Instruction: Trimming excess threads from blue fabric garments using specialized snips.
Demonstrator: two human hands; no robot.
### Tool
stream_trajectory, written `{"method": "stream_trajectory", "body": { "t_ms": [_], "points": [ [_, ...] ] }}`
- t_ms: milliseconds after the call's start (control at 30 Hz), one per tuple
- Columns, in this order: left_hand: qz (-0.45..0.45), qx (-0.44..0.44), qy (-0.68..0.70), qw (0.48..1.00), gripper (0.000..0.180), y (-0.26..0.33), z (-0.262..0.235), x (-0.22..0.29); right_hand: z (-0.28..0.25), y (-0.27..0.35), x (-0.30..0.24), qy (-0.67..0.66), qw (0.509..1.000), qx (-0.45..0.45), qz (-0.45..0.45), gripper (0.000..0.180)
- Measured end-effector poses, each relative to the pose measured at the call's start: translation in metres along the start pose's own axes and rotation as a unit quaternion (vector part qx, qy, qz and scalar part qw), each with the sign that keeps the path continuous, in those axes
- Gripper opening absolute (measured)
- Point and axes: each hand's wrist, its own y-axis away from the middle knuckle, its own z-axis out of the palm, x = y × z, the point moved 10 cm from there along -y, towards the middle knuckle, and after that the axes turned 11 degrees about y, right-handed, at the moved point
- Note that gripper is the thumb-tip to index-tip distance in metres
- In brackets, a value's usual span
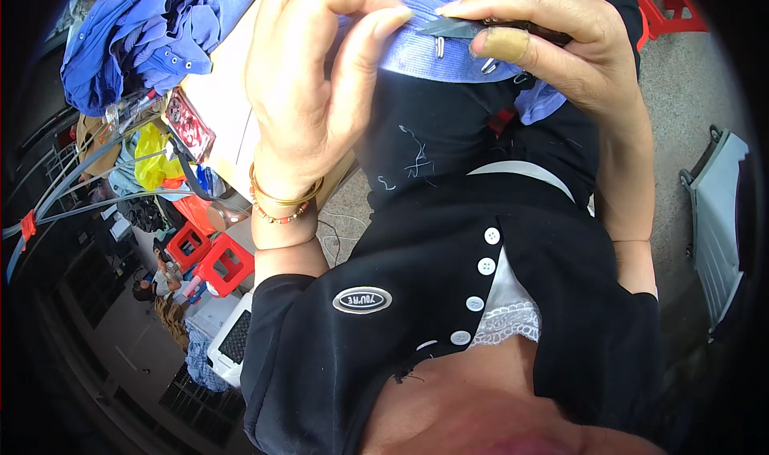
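Observation:
A blue ribbed garment [416, 58] lies over my lap, with small silver metal loops [439, 47] along its lower edge. Above it, my left hand [308, 78] has thumb and forefinger pinched together; whatever is between the tips is too small to make out. My right hand [561, 34] grips a small dark pair of thread snips [452, 28], whose pointed blades reach toward the left fingertips. Most of the tool is hidden in the palm. A tan bandage [506, 45] wraps the right thumb.
More blue garments [152, 38] are heaped on the pale table [228, 78] at the left. Beside it are a red clear-wrapped packet [188, 126], a yellow bag [156, 159] and red stools [224, 264]. Another person [164, 279] sits farther off. A grey folded frame [717, 215] stands at right.

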Motion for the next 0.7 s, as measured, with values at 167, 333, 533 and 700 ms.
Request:
{"method": "stream_trajectory", "body": {
  "t_ms": [167,333,533,700],
  "points": [
    [-0.097,0.092,0.181,0.974,0.007,0.019,-0.009,-0.027,-0.001,0.003,0.006,-0.054,0.998,0.036,0.003,0.026],
    [-0.179,0.158,0.361,0.901,0.013,0.034,-0.008,-0.053,-0.003,-0.012,0.002,-0.021,0.999,0.031,0.002,0.026],
    [-0.193,0.169,0.374,0.891,0.015,0.033,-0.006,-0.053,0.0,-0.03,-0.01,0.033,0.998,-0.004,-0.044,0.026],
    [-0.276,0.189,0.376,0.864,0.01,0.038,-0.005,-0.057,0.008,-0.039,-0.012,-0.001,0.999,-0.038,0.023,0.023]
  ]
}}
